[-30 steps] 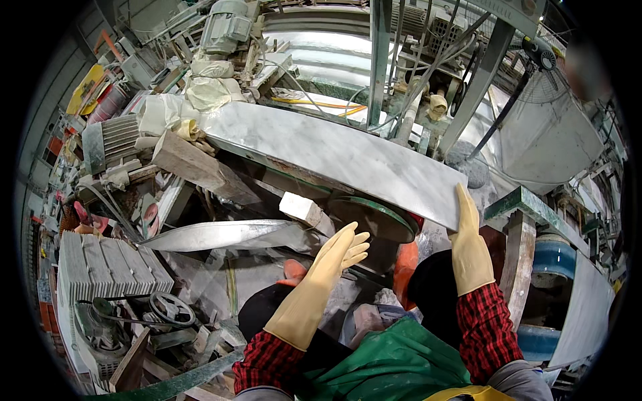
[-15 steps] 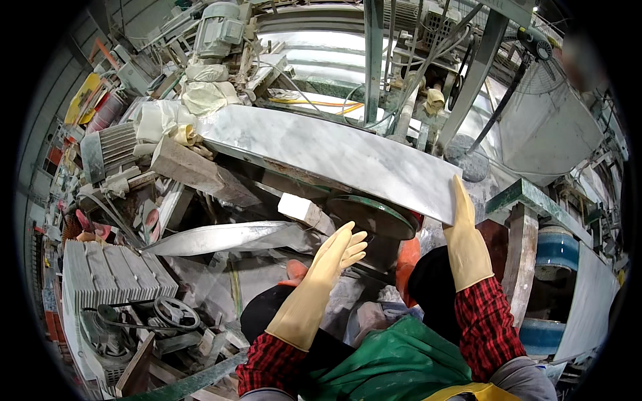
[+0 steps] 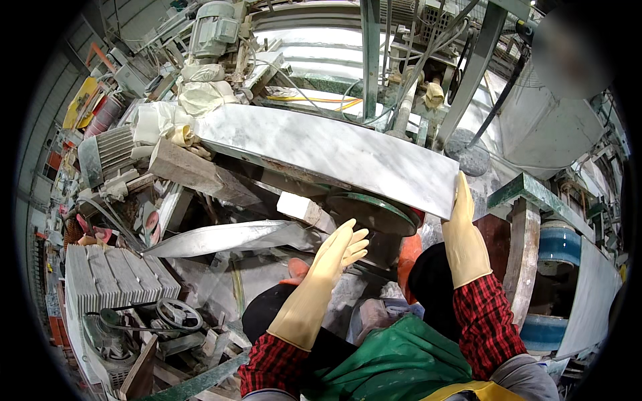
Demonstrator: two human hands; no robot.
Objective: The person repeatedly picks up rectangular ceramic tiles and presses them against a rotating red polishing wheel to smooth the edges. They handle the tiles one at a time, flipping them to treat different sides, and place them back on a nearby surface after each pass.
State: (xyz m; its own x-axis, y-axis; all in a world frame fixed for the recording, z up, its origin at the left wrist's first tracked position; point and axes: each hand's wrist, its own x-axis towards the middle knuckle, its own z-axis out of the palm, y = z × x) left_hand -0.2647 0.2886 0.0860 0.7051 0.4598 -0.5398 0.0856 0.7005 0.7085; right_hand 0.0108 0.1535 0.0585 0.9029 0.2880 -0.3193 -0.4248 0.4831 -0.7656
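A long white-grey marble slab (image 3: 321, 144) lies across the bench ahead of me. My right hand (image 3: 464, 230), in a cream rubber glove, lies flat against the slab's right end, fingers stretched out along it. The thumb side is partly hidden by the slab corner. My left hand (image 3: 334, 257), gloved alike, hovers below the slab's near edge with its fingers spread and nothing in them. Under that edge, beyond the left hand, is a dark round disc (image 3: 371, 214) with a green rim. A white block (image 3: 302, 207) sits left of the disc.
A long curved pale sheet (image 3: 227, 238) and a timber beam (image 3: 194, 174) lie to the left. Nearer are ribbed grey panels (image 3: 117, 277) and a handwheel (image 3: 178, 313). A green-topped frame (image 3: 535, 190) stands at right. A motor (image 3: 214, 30) and steel posts rise behind the slab.
Very little differs. The right hand remains against the slab's end and the left stays spread in the same place; the whole view has shifted slightly.
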